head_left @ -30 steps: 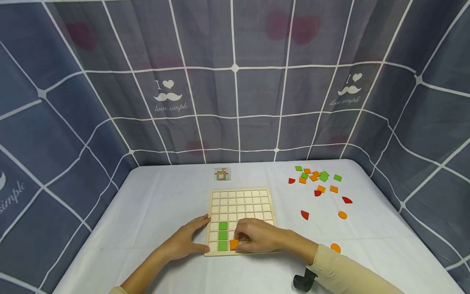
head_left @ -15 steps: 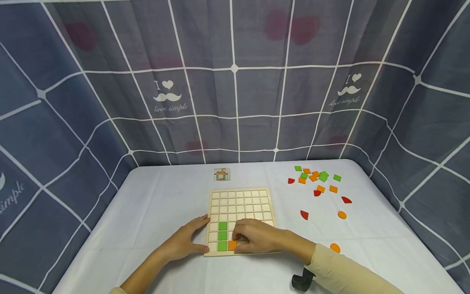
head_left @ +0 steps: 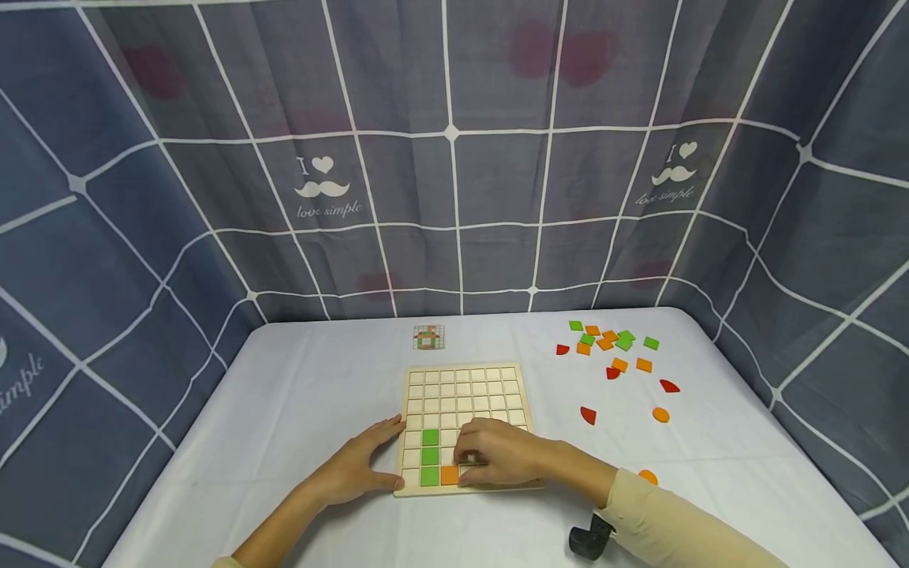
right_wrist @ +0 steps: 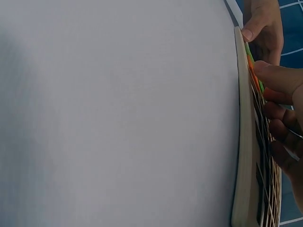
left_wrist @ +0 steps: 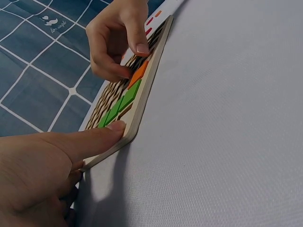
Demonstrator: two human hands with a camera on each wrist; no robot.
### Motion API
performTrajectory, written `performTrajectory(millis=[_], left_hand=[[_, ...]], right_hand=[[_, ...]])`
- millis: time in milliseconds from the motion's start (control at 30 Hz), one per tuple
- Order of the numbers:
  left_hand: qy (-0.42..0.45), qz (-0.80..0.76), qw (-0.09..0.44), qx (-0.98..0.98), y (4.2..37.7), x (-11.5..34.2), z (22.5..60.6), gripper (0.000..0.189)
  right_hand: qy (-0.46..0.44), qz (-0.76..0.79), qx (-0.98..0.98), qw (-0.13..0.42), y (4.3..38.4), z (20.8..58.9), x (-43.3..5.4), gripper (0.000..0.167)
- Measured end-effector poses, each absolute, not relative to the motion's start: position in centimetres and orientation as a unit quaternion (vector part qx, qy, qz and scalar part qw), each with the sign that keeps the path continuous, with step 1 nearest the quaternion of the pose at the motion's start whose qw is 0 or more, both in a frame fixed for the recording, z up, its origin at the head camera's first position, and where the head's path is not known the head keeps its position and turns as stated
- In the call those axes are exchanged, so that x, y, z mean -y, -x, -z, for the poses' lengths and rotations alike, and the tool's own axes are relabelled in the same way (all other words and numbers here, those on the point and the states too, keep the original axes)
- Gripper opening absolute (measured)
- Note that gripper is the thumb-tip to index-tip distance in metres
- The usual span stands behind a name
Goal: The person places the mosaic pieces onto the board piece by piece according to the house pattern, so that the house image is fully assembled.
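A pale wooden grid board lies on the table. Three green square tiles fill a column near its left side, and an orange square tile lies flat in the bottom row beside them. My left hand spreads along the board's left edge, its straight thumb resting on the near left corner. Over the bottom rows is my right hand, fingers bent and thumb and index finger apart at the orange tile's right edge. The left wrist view shows that orange tile between the green tiles and the right fingertips.
A small pattern card lies behind the board. At the back right are several loose green and orange squares and red quarter-round pieces. Orange discs lie nearer, one partly behind the right sleeve. A grid-patterned curtain surrounds the table.
The orange square, slightly tilted a second ago, has moved a little left and now lies flat in its cell. The right fingers have shifted slightly right from it. The left hand stays put.
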State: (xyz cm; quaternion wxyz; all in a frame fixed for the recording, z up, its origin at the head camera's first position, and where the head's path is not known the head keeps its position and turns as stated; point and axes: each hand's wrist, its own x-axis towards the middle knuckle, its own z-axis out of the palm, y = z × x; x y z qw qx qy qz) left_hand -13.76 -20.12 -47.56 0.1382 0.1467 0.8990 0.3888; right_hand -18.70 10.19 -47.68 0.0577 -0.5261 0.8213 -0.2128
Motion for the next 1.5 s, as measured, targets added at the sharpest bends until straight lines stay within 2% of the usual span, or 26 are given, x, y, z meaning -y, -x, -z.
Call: performTrajectory(millis=[567, 867, 1500], left_hand=[[-0.149, -0.386, 0.138, -0.9, 13.7, 20.2, 47.6, 0.093], [-0.155, -0.385, 0.137, -0.899, 13.7, 20.2, 47.7, 0.092], [-0.155, -0.386, 0.136, -0.899, 13.7, 20.1, 47.8, 0.092]], right_hand=[[0.455, 0.242, -0.855, 0.057, 20.9, 46.4, -13.7, 0.018], [0.447, 0.245, -0.86, 0.025, 22.0, 46.3, -15.6, 0.017], [0.396, 0.263, -0.879, 0.004, 23.6, 45.8, -20.0, 0.02]])
